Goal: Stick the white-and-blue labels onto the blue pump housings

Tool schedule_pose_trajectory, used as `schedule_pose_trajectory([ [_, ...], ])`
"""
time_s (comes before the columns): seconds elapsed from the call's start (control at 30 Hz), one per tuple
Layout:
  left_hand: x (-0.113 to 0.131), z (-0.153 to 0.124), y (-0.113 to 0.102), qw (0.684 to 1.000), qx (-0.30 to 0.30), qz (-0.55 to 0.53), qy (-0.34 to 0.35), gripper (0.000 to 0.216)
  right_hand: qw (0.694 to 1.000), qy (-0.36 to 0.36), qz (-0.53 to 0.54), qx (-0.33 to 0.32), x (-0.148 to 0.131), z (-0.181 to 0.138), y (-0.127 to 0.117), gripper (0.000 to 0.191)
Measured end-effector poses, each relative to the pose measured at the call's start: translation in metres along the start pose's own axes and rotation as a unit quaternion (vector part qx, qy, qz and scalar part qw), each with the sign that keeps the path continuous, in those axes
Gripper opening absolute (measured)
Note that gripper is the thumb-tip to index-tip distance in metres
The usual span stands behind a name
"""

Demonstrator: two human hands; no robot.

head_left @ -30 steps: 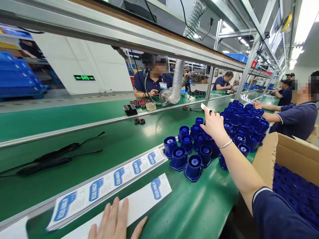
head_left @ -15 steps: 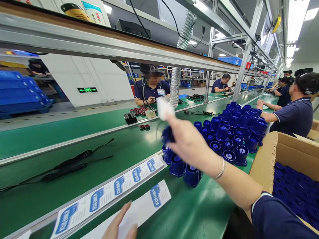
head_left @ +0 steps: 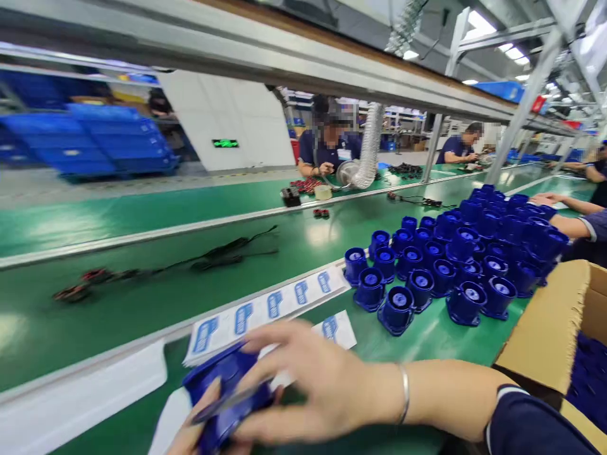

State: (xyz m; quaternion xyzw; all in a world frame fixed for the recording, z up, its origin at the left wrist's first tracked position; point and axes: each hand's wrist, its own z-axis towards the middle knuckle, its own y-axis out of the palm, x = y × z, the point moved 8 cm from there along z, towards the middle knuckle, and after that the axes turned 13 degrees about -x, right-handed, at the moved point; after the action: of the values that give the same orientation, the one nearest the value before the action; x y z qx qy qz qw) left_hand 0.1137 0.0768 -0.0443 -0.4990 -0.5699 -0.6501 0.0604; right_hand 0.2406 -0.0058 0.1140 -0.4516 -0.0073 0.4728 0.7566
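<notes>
Low in the head view, a blue plastic housing [head_left: 220, 373] lies tilted between my two hands, blurred by motion. My right hand [head_left: 313, 373], with a bracelet at its wrist, grips it from the right with bent fingers. From below, the thumb of my left hand [head_left: 202, 411] presses on the housing; most of that hand is cut off by the frame's edge. Something white shows under my right fingers, and I cannot make out whether they hold it. Just beyond lies a strip of blue-and-white printed labels [head_left: 258, 313], with another label sheet [head_left: 344, 328] partly behind my right hand.
Several blue housings [head_left: 467, 243] stand crowded on the green bench at right. A cardboard box [head_left: 545, 328] of blue parts is nearer me. White backing paper [head_left: 90, 392] lies at left, black cables [head_left: 222, 253] beyond the metal rail. Co-workers sit across and at right.
My right hand has come down and left from above the housings, bringing a blue housing to my left hand. My left hand, earlier open over the label sheet, now holds it too. The view has turned left.
</notes>
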Motion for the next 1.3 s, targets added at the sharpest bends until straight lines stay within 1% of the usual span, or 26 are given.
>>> schedule_pose_trajectory([
  [0.03,0.002,-0.006,0.004,1.0,0.016,-0.006,0.012,0.046,0.993,0.038,0.076,0.081,0.012,-0.008,-0.014,0.032],
  [0.07,0.004,-0.011,0.01,0.999,0.026,-0.018,0.02,0.043,0.976,0.094,0.149,0.131,0.027,-0.017,-0.02,0.03],
  [0.1,0.005,-0.015,0.015,0.998,0.034,-0.037,0.03,0.037,0.949,0.16,0.226,0.152,0.044,-0.026,-0.019,0.026],
  [0.13,0.004,-0.018,0.019,0.997,0.048,-0.057,0.031,0.03,0.913,0.211,0.313,0.155,0.058,-0.033,-0.013,0.024],
  [0.17,-0.001,-0.02,0.023,0.995,0.063,-0.079,0.011,0.025,0.872,0.245,0.396,0.149,0.067,-0.039,-0.004,0.025],
  [0.2,-0.004,-0.022,0.025,0.992,0.077,-0.097,0.001,0.022,0.834,0.27,0.46,0.144,0.073,-0.043,0.004,0.026],
  [0.23,-0.007,-0.022,0.027,0.99,0.08,-0.112,-0.012,0.022,0.802,0.283,0.507,0.14,0.076,-0.047,0.011,0.027],
  [0.27,-0.01,-0.022,0.028,0.989,0.078,-0.122,-0.024,0.022,0.778,0.291,0.539,0.138,0.077,-0.049,0.017,0.027],
  [0.3,-0.013,-0.022,0.029,0.989,0.07,-0.127,-0.031,0.023,0.763,0.297,0.557,0.139,0.076,-0.051,0.02,0.027],
  [0.37,-0.017,-0.022,0.03,0.99,0.047,-0.127,-0.037,0.023,0.742,0.309,0.579,0.137,0.075,-0.054,0.026,0.03],
  [0.43,-0.019,-0.023,0.03,0.992,0.028,-0.123,-0.03,0.023,0.725,0.328,0.593,0.127,0.073,-0.057,0.03,0.04],
  [0.47,-0.02,-0.024,0.029,0.992,0.022,-0.122,-0.027,0.026,0.721,0.338,0.593,0.12,0.073,-0.058,0.032,0.043],
  [0.5,-0.021,-0.024,0.029,0.992,0.02,-0.12,-0.024,0.03,0.721,0.345,0.59,0.112,0.073,-0.059,0.032,0.041],
  [0.57,-0.021,-0.025,0.028,0.993,0.02,-0.115,-0.022,0.036,0.731,0.35,0.577,0.102,0.072,-0.059,0.032,0.03],
  [0.6,-0.021,-0.025,0.029,0.994,0.021,-0.109,-0.022,0.038,0.736,0.347,0.573,0.099,0.072,-0.059,0.031,0.028],
  [0.7,-0.019,-0.024,0.031,0.996,0.019,-0.084,-0.023,0.042,0.741,0.339,0.573,0.086,0.071,-0.059,0.033,0.031],
  [0.83,-0.015,-0.025,0.037,0.999,0.008,-0.044,-0.024,0.046,0.75,0.348,0.559,0.073,0.068,-0.062,0.035,0.033],
  [0.97,-0.011,-0.028,0.043,1.0,-0.006,-0.012,-0.017,0.048,0.741,0.35,0.57,0.059,0.064,-0.063,0.037,0.037],
  [1.1,-0.007,-0.028,0.05,0.999,-0.03,0.027,-0.004,0.051,0.734,0.351,0.579,0.055,0.063,-0.061,0.038,0.037],
  [1.23,-0.005,-0.028,0.05,0.998,-0.015,0.055,0.014,0.052,0.741,0.338,0.579,0.042,0.061,-0.056,0.037,0.027],
  [1.3,-0.003,-0.028,0.049,0.997,0.0,0.065,0.029,0.055,0.747,0.32,0.581,0.035,0.059,-0.053,0.036,0.027],
])
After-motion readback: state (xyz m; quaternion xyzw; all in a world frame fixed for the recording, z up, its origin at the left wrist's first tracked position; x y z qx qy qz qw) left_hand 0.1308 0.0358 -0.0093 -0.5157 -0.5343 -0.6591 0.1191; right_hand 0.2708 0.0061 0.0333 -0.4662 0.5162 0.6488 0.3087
